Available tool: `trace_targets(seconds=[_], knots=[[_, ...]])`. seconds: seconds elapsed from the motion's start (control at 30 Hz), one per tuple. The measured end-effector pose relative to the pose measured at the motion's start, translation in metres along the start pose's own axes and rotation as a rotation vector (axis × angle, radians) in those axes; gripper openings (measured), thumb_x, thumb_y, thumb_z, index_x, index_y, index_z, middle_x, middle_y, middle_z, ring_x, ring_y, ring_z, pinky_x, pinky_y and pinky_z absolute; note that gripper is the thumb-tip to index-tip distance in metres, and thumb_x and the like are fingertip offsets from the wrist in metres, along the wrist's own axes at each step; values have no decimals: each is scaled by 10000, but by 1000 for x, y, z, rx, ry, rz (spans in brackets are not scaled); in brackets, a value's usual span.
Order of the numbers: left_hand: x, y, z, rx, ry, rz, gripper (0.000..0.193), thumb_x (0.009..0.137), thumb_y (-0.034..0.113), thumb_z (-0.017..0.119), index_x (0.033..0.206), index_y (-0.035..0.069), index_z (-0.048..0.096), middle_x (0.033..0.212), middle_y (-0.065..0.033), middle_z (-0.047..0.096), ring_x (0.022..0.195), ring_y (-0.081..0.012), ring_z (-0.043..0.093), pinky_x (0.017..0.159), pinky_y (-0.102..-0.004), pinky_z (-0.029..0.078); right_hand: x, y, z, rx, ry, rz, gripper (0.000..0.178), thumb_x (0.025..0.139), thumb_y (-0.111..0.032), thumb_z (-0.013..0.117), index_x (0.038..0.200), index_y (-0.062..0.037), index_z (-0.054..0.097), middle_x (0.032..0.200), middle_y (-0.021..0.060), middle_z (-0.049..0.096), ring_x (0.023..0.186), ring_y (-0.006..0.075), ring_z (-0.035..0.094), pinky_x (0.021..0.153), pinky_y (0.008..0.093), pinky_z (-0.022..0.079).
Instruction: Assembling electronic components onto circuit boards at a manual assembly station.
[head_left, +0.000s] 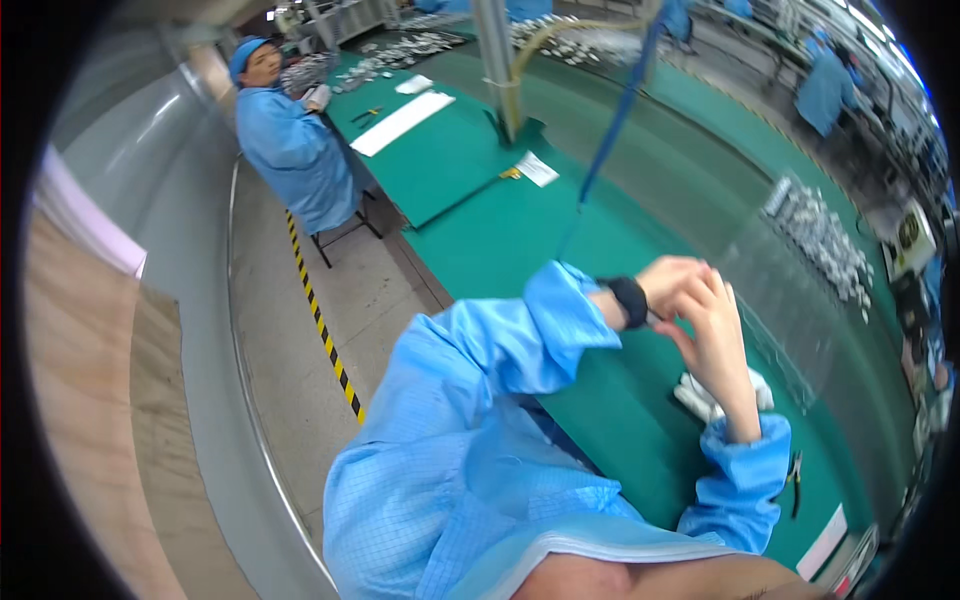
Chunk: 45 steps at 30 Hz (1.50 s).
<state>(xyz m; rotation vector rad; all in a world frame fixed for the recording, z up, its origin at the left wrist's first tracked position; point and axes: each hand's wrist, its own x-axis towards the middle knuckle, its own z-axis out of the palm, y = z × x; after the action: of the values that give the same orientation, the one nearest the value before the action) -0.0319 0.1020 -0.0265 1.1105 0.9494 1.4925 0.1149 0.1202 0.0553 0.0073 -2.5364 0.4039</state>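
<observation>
Above the green bench my left hand (668,283) and my right hand (712,330) meet, fingers curled and pressed together. Anything between the fingers is hidden. A black wrist strap (628,302) circles my left wrist, and the right thumb lies close to it. From near the left sleeve a blue cord (610,135) rises, blurred. Under my right forearm a bundle of white gloves (697,398) rests on the bench mat (610,410). Pliers with dark handles (796,485) lie to the right of my right sleeve.
A clear plastic sheet or tray (790,325) and a heap of small silvery parts (820,240) lie right of my hands. A metal post (497,70) stands on the bench beyond, near a white paper tag (537,169). At far left a co-worker in blue (295,150) sits at the bench.
</observation>
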Motion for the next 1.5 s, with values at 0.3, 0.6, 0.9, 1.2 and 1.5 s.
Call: trace_targets(seconds=[0.3, 0.6, 0.9, 1.2, 1.5], knots=[[-8, -30, -8, -82, 17, 108, 176, 914, 211, 532, 928, 40, 568, 843, 1, 598, 757, -49, 527, 648, -225, 452, 6, -11, 5, -147, -90, 27, 238, 561, -103, 750, 690, -74, 552, 823, 73, 485, 816, 271, 456, 687, 376, 352], [-4, -66, -26, 77, -90, -26, 177, 858, 169, 508, 827, 27, 608, 727, -3, 587, 642, -69, 512, 534, -227, 407, 11, 4, 32, -133, -93, 25, 247, 565, -119, 739, 680, -63, 528, 780, 76, 464, 790, 271, 457, 679, 380, 351], [-11, -63, -23, -104, -50, -43, 153, 893, 143, 483, 868, 37, 590, 669, 9, 542, 510, -60, 451, 393, -236, 302, 9, 9, 38, -106, -96, 17, 264, 564, -92, 732, 708, -54, 514, 780, 78, 470, 797, 271, 462, 691, 378, 359], [-11, -62, -18, -106, -50, -25, 97, 883, 138, 520, 857, 62, 575, 664, 2, 529, 508, -74, 445, 406, -238, 310, 7, 4, 32, -55, -153, 49, 333, 590, -178, 744, 811, -50, 530, 835, 83, 500, 857, 283, 482, 741, 386, 371], [-24, -62, -12, 750, 134, 273, 204, 882, 237, 549, 966, 52, 563, 928, -71, 560, 880, -159, 536, 720, -287, 453, 13, -9, 39, 81, -209, -14, 551, 619, -161, 743, 1114, -33, 538, 1091, 104, 554, 1051, 307, 493, 865, 405, 369]])
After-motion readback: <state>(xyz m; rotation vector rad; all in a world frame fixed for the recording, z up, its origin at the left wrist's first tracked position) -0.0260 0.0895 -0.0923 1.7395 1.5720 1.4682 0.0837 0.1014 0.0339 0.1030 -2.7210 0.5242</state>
